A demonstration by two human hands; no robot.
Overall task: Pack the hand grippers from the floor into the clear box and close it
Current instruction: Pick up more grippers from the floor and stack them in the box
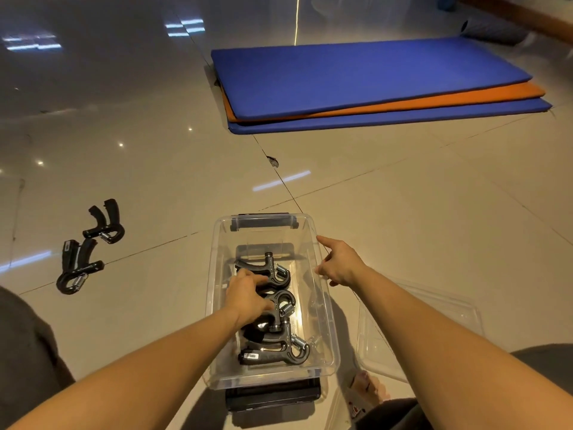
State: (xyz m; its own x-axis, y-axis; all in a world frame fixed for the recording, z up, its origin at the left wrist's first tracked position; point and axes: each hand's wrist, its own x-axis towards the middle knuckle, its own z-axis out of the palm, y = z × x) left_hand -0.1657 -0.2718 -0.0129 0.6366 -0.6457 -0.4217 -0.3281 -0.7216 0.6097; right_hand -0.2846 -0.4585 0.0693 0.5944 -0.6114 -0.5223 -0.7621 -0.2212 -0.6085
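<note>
My arms: both forearms bare, no sleeves in view, no watch or rings on left hand [248,294] or right hand [339,262]. Dark grey fabric over my knees [28,342] at both lower corners.

I was in what looked like a workout room or home gym, sitting low on a glossy tiled floor [403,228] that threw back the ceiling lights in bright streaks. Ahead of me lay a stack of exercise mats [372,85], blue over orange over blue, flat on the tiles, with a dark rolled mat [490,31] beyond them near a wooden skirting board [533,17]. Spring-loaded hand grippers [90,243] lay loose on the floor to my left, and more sat in the clear box [322,305] before me. I could not tell whether it was a private house or a public studio.
</note>
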